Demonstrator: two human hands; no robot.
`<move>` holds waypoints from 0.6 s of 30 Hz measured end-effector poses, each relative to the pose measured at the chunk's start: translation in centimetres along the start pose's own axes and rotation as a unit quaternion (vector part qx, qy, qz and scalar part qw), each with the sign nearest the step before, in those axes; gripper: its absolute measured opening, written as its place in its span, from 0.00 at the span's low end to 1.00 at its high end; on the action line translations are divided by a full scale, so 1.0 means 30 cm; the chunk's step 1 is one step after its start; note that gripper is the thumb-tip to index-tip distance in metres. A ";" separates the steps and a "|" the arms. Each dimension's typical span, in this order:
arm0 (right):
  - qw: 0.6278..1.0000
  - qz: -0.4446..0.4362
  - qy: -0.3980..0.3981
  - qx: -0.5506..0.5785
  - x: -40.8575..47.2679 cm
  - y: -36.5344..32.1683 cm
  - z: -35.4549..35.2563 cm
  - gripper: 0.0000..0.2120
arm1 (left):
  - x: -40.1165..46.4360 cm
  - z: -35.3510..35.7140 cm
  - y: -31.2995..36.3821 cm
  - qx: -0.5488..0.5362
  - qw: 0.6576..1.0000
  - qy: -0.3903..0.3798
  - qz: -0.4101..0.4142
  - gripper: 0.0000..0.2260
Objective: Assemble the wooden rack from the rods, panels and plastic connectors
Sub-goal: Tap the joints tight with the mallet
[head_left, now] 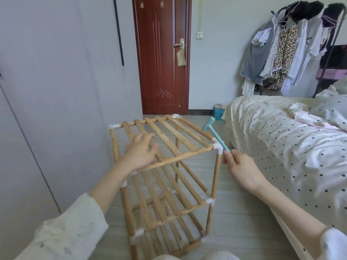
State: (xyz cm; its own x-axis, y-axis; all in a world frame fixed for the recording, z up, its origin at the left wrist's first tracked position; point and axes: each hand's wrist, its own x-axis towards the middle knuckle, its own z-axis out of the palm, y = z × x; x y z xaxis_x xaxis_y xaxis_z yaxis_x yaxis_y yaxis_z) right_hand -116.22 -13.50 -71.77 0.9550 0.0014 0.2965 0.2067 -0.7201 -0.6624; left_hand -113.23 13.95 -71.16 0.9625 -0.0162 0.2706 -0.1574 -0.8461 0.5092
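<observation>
Sleeves (pixel 62 235) in pale cloth filled the bottom corners. Btwn them stood the wooden rack (pixel 165 184) on the floor (pixel 242 218), three slatted shelves w/ white plastic connectors (pixel 217 147) at the corners, just beside the bed (pixel 281 137). Left hand (pixel 140 149) lay on the top shelf (pixel 169 136), fingers spread and relaxed, grip released. Right hand (pixel 242 166) had its grip clenched round the handle of a light blue hammer (pixel 214 131), head up past the near right corner, handle crossing that corner's connector. Bkgd: red door (pixel 161 53), clothes (pixel 285 49) hanging on a rail at right.
</observation>
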 end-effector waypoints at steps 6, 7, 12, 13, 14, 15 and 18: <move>0.993 0.037 -0.049 -0.097 0.014 0.047 -0.071 0.17 | -0.089 0.215 0.086 0.253 0.961 0.048 0.103 0.21; 0.995 0.021 -0.025 -0.093 0.023 0.032 -0.105 0.17 | -0.091 0.224 0.072 0.255 0.958 0.067 0.109 0.21; 0.941 -0.068 0.318 0.092 0.043 -0.055 -0.187 0.14 | -0.075 0.216 0.062 0.244 0.959 0.089 0.114 0.20; 0.951 -0.049 0.298 0.063 0.029 -0.030 -0.149 0.14 | -0.075 0.216 0.059 0.241 0.959 0.094 0.114 0.20; 0.979 -0.006 0.204 -0.015 0.012 0.005 -0.092 0.14 | -0.078 0.212 0.057 0.235 0.961 0.092 0.113 0.20; 0.990 0.053 0.074 -0.104 -0.003 0.054 -0.036 0.14 | -0.083 0.211 0.052 0.229 0.962 0.094 0.116 0.20; 0.987 0.078 -0.031 -0.135 0.013 0.090 -0.033 0.16 | -0.088 0.206 0.029 0.218 0.962 0.106 0.128 0.19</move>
State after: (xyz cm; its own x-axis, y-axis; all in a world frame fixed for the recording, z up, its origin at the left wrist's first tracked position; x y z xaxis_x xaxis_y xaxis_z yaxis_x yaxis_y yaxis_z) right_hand -115.50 -16.13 -72.77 0.9838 -0.0874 0.1567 0.0001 -0.8732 -0.4874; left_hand -114.56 9.96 -76.48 0.8302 -0.1841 0.5262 -0.2316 -0.9725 0.0251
